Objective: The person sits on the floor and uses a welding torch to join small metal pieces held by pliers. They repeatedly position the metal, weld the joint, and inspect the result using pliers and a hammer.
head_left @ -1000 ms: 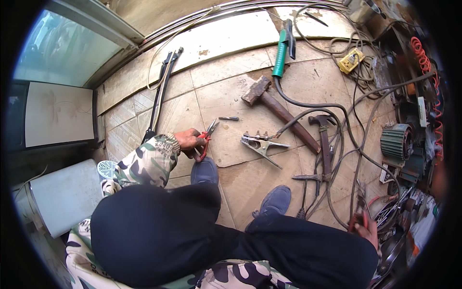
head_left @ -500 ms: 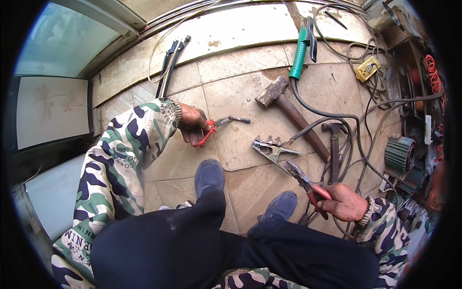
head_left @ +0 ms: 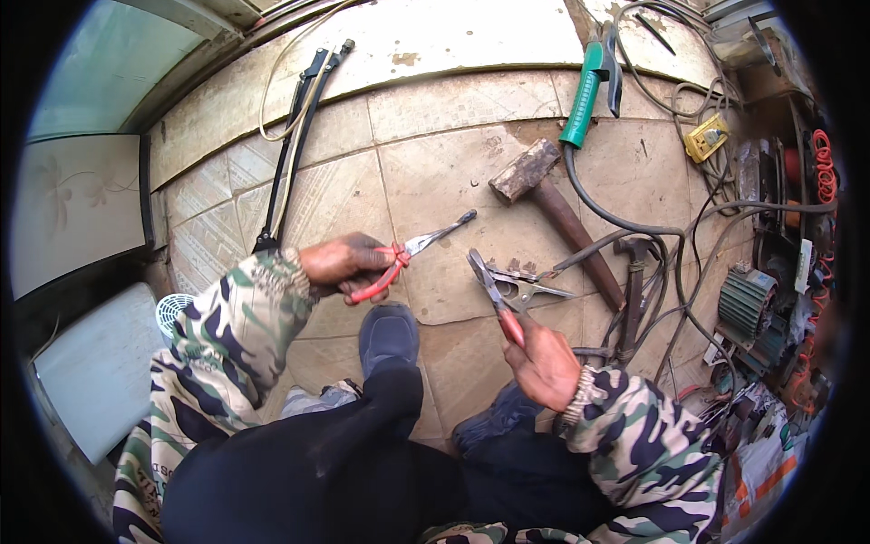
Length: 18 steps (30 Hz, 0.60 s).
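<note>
My left hand (head_left: 349,265) is closed around red-handled long-nose pliers (head_left: 391,269). Their jaws point up and right, with a slim dark-tipped metal piece (head_left: 456,223) at the end. Lower and to the right, my right hand (head_left: 546,370) grips a second pair of red-handled pliers (head_left: 494,288), whose jaws point up and left. A short gap of floor separates the two tools. Just beyond the right-hand pliers, and partly behind them, lies a metal welding ground clamp (head_left: 528,288) on the tiles.
A sledgehammer (head_left: 575,231) and a smaller hammer (head_left: 631,295) lie at the right among cables. Farther off is a green-handled electrode holder (head_left: 583,104). A yellow socket box (head_left: 706,138) and a finned motor (head_left: 749,301) sit right. Black metal legs (head_left: 294,145) lie far left.
My right hand has swung left and slightly up with its pliers, toward the left-hand tool. My left hand has shifted slightly, its pliers now tilted more upward.
</note>
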Tool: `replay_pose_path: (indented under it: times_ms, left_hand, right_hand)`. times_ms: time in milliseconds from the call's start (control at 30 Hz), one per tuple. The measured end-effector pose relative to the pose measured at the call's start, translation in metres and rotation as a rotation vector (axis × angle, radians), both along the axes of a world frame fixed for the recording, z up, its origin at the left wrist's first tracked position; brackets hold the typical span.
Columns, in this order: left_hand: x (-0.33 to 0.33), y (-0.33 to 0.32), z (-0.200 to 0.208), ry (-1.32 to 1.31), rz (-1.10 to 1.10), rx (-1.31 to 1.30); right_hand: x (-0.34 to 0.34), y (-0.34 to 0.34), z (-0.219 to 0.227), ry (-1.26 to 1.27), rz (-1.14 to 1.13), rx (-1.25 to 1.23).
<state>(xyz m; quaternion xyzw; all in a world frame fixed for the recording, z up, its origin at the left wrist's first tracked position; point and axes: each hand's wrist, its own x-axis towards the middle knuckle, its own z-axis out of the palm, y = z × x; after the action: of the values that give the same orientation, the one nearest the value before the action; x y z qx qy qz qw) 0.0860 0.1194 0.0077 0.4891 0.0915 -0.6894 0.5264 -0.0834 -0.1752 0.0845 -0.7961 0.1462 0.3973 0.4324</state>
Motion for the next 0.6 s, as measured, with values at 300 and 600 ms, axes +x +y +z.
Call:
replay_pose_path:
  times_ms: [300,600]
  left_hand:
    - [-0.028,0.009,-0.001,-0.002,0.054,0.105]
    - [-0.029,0.004,-0.035,0.354,0.186,-0.071]
  right_hand:
    - [-0.002,0.024,-0.038,0.015,-0.046,0.039]
    - [0.005,0.015,-0.054,0.114,-0.012,-0.088]
